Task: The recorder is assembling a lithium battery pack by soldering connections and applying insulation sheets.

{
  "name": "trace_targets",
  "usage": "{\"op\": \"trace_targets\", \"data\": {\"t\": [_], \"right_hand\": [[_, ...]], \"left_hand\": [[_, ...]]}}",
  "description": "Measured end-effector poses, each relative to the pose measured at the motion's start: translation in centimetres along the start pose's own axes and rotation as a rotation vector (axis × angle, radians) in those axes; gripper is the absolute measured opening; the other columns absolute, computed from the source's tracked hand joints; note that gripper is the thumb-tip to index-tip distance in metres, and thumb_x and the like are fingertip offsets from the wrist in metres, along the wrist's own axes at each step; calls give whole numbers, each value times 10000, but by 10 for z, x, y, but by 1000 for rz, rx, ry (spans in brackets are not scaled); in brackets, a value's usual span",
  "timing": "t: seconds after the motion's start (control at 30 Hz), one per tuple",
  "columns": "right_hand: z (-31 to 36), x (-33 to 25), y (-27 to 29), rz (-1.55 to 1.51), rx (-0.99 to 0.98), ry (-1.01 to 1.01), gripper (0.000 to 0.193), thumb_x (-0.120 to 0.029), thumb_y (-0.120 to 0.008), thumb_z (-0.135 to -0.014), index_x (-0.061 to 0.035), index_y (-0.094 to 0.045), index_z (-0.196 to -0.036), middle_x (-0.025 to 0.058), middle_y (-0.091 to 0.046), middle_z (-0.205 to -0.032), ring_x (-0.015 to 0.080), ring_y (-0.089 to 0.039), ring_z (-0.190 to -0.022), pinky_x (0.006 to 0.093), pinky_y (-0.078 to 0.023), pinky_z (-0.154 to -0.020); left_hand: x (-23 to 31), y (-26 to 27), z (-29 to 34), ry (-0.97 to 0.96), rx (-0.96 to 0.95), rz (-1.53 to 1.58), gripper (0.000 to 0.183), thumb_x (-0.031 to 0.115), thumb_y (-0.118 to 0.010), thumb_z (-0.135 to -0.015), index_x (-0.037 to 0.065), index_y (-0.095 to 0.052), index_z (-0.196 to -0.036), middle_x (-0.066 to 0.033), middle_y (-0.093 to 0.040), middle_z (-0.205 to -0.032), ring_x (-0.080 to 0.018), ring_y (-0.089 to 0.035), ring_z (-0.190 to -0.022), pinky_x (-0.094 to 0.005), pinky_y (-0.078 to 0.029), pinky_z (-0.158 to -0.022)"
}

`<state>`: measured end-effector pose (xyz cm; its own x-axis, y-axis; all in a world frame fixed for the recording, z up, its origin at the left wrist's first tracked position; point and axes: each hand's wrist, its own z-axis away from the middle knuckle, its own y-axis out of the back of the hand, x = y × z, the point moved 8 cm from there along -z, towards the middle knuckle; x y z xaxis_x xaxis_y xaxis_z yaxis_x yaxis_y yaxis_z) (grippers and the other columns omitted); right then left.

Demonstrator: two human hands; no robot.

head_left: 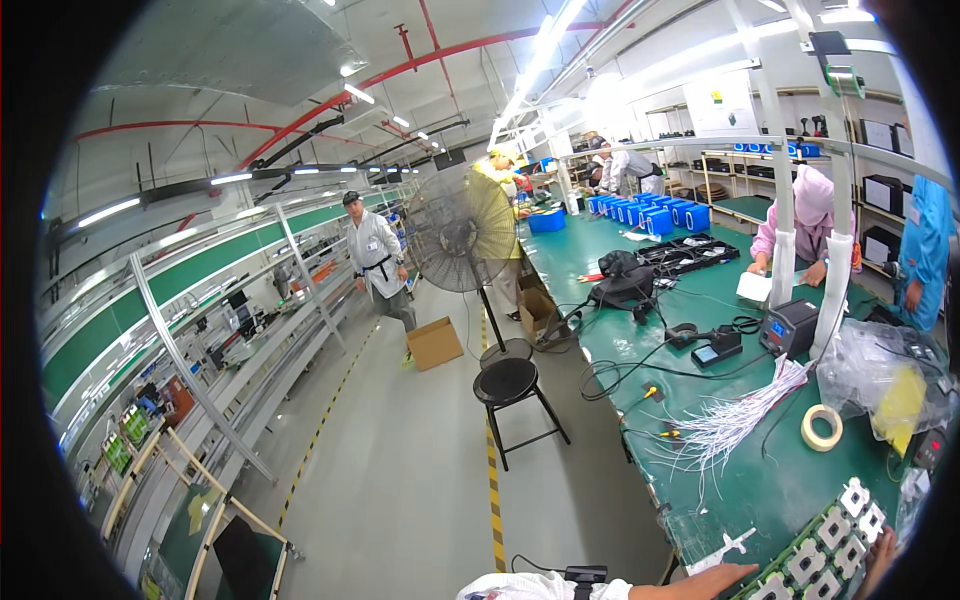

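Note:
At the near right corner of the green workbench (640, 480) is a green panel (815, 545) set with several white square pieces, tilted. My left hand (738, 572) meets its left edge; the forearm comes from a white sleeve, and the fingers are hidden. On the panel's right side my right hand (881, 556) is closed around the edge, only partly in view. Just beyond my left hand lies a white cross-shaped piece (733, 546). Farther up the bench are a bundle of white wires (735, 425) and a roll of cream tape (821, 429).
A soldering station (787, 328), clear plastic bags (880, 375) and a black bag (622, 284) occupy the bench. Blue boxes (655, 220) line its far part. A person in pink (808, 215) works across it. Left stand a black stool (506, 382), a fan (458, 232) and a carton (434, 343).

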<state>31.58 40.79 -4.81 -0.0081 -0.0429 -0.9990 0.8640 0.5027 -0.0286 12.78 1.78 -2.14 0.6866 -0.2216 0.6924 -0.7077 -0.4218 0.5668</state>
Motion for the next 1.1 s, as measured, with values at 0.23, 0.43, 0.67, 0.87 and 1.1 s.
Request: {"op": "trace_targets", "data": {"t": [0.23,0.43,0.67,0.87,1.1], "right_hand": [[69,-18,-89,-223,-97,-127,273,-207,-576,-1050,6,-641,-1209,138,-693,-1148,226,-663,-980,390,-532,-905],[85,-22,-101,-225,-103,-142,289,-230,-559,-1052,0,-641,-1208,135,-690,-1152,229,-663,-988,390,-531,-910],[85,-21,-93,-211,-81,-160,309,-258,-539,-1055,-8,-642,-1206,131,-687,-1156,233,-662,-997,389,-529,-915],[82,-19,-99,-213,-83,-172,328,-281,-522,-1057,-14,-642,-1204,128,-685,-1160,236,-661,-1005,389,-528,-920],[81,-16,-104,-208,-82,-190,350,-308,-502,-1059,-22,-643,-1203,125,-682,-1165,240,-660,-1014,388,-526,-926]], "left_hand": [[29,-2,-25,56,-96,265,1329,760,-784,-702,-47,-203,-1584,-297,-407,-1532,-436,-458,-1387,-499,-409,-1108],[20,-14,-28,110,-54,278,1463,628,-952,-563,-19,-153,-1604,-279,-281,-1609,-415,-328,-1476,-474,-322,-1183],[22,-12,-33,80,-97,219,1488,640,-959,-528,-30,-168,-1596,-299,-284,-1603,-444,-350,-1460,-499,-335,-1168],[2,-21,-12,90,-129,143,1466,627,-955,-523,1,-188,-1604,-299,-245,-1625,-507,-317,-1457,-568,-334,-1151],[3,-25,-7,142,-174,162,1430,703,-873,-622,-16,-142,-1619,-307,-150,-1658,-481,-195,-1524,-571,-262,-1186]]}}
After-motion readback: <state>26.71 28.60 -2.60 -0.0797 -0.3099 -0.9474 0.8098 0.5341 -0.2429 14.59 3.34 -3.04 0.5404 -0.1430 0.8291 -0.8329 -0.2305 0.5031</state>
